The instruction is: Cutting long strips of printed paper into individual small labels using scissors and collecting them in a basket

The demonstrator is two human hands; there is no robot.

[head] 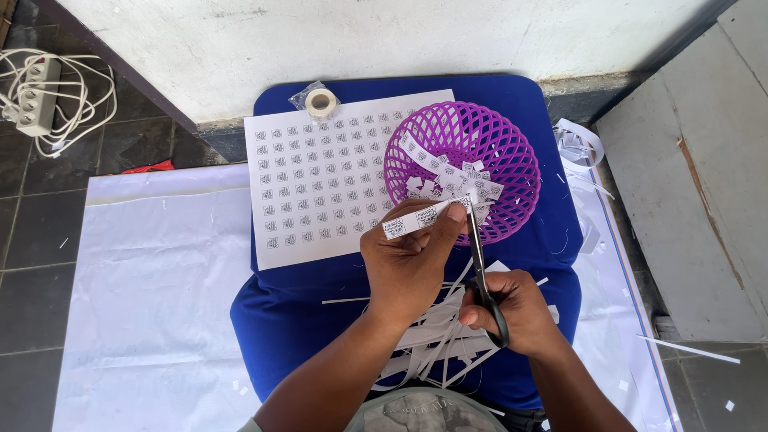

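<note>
Left hand pinches a label strip; right hand grips scissors (blades at the strip) over a purple basket.

At centre frame the left hand pinches a printed paper strip by the rim of a purple basket. The right hand holds black scissors, blades apparently at the strip's end. A printed sheet lies left.

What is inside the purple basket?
The basket holds small cut paper labels, piled toward its near side. Its bottom under the pile is covered, so the pile's depth cannot be told.
</note>
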